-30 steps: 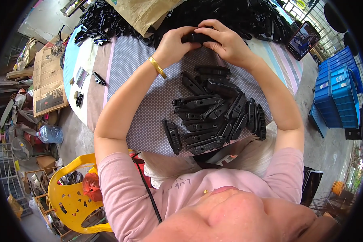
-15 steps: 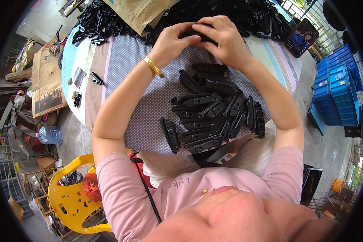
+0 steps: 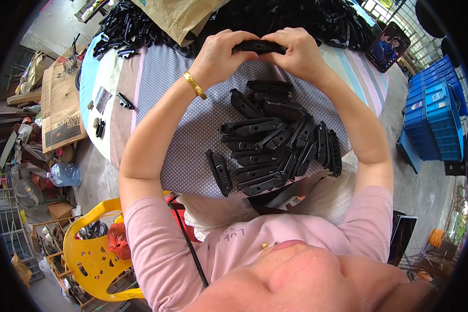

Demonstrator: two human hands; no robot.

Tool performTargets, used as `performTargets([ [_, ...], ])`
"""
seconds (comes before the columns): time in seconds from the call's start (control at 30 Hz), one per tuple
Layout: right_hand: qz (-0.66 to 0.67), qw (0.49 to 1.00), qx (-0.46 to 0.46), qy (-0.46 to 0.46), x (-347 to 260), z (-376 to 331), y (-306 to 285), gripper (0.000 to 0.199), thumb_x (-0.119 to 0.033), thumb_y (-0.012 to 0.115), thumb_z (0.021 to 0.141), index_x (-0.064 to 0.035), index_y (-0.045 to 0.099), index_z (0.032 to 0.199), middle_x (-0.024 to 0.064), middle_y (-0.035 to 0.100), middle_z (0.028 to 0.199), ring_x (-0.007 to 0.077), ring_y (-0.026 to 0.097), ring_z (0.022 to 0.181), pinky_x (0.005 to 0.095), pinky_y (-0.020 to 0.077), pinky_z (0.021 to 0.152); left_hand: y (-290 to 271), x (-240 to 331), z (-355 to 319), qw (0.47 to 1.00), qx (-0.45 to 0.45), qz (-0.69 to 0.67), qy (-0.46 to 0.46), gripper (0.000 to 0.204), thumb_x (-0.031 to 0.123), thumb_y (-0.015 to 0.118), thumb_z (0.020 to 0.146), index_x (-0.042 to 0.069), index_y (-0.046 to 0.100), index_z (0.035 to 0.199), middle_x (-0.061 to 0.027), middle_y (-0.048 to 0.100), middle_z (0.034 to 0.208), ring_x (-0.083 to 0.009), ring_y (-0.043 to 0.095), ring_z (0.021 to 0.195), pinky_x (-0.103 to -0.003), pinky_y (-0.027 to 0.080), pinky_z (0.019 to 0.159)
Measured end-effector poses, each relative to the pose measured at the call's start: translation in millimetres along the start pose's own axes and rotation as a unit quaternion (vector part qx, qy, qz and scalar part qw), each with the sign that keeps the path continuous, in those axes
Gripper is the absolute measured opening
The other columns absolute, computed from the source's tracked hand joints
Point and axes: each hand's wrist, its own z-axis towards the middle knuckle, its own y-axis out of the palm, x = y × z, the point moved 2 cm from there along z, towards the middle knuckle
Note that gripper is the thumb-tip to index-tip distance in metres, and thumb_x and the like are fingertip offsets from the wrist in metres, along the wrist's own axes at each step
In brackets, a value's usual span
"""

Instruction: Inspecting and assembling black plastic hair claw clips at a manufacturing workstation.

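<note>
Black part point(image 3: 260, 47) gripped by left hand point(image 3: 219, 57) and right hand point(image 3: 298, 53)

Dotted cloth point(image 3: 190, 143) is spread below; blue crates point(image 3: 432, 122) are stacked rightward.

From where I stand it looks like a makeshift workshop: black plastic parts point(image 3: 317, 21) lie heaped along the top of the frame on a cloth-covered table point(image 3: 179, 166); blue crates point(image 3: 434, 122) stand at right on grey floor point(image 3: 421, 200); cardboard point(image 3: 62, 112), a fan point(image 3: 28, 194) and clutter point(image 3: 21, 140) crowd the left.
</note>
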Motion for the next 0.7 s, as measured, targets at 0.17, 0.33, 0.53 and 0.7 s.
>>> performTargets([
  [0.17,0.248,0.96,-0.049,0.119,26,3,-4,0.028,-0.025,0.065,0.083,-0.0027,0.065,0.1,0.0027,0.065,0.081,0.0092,0.059,0.077,0.0216,0.0483,0.067,5,-6,0,0.975,-0.096,-0.172,-0.1,0.034,0.023,0.071,0.073,0.004,0.065,0.101,-0.0129,0.066,0.09,-0.0227,0.063,0.081,-0.029,0.05,0.074],
  [0.33,-0.06,0.985,-0.097,0.133,21,3,-17,0.033,-0.035,0.067,0.077,-0.0046,0.065,0.09,0.0088,0.065,0.073,0.0194,0.063,0.067,0.0284,0.0485,0.061,21,-2,-11,0.971,-0.182,-0.138,0.068,0.045,0.044,0.06,0.082,0.004,0.065,0.103,-0.014,0.064,0.083,-0.0245,0.063,0.081,-0.033,0.049,0.076],
  [0.53,-0.183,0.964,-0.14,0.13,5,-6,2,0.03,-0.03,0.064,0.074,-0.0052,0.062,0.09,0.015,0.064,0.078,0.0311,0.063,0.076,0.0392,0.05,0.067,8,-32,-2,0.985,0.093,0.092,-0.115,0.039,0.034,0.068,0.079,0.003,0.063,0.102,-0.0131,0.066,0.083,-0.0257,0.064,0.074,-0.032,0.05,0.068],
  [0.7,-0.152,0.967,-0.155,0.135,10,-9,6,0.031,-0.022,0.062,0.073,-0.0046,0.059,0.099,0.0151,0.064,0.081,0.0299,0.063,0.076,0.0385,0.05,0.068,15,-49,-1,0.981,0.092,0.161,-0.059,0.044,0.027,0.069,0.077,0.001,0.057,0.111,-0.0182,0.065,0.088,-0.0336,0.063,0.075,-0.037,0.051,0.068],
])
